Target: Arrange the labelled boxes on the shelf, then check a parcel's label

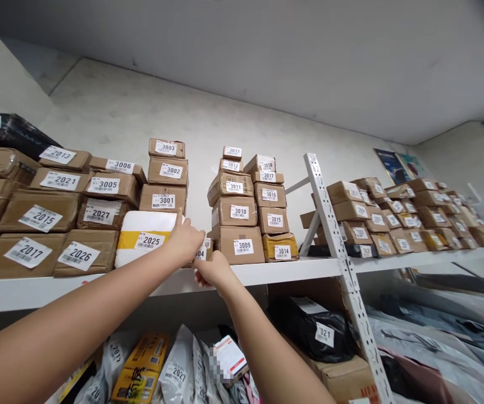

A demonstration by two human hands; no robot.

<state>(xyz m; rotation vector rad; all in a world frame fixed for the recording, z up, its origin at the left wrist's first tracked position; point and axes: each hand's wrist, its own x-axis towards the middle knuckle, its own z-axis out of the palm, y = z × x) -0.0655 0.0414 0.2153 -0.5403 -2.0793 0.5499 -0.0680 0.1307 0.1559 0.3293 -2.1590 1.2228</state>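
Note:
A small cardboard box [203,250] with a white label ending in "04" sits at the shelf's front edge, mostly covered by my hands. My left hand [186,240] is closed around its left and upper side, with the thumb reaching over the top. At its lower front is my right hand [213,270], fingers curled in; what they hold is hidden. A white parcel with a yellow band [132,238], labelled 2025, stands just left of my left hand. On the other side, box 3009 [242,244] forms the bottom of a stack.
Stacked, labelled cartons line the white shelf [263,273] on both sides. Box 3001 [163,198] is in a stack above and behind my left hand. A perforated white upright [330,224] divides the bays. Below lie grey mailing bags [178,365] and a black parcel [315,331].

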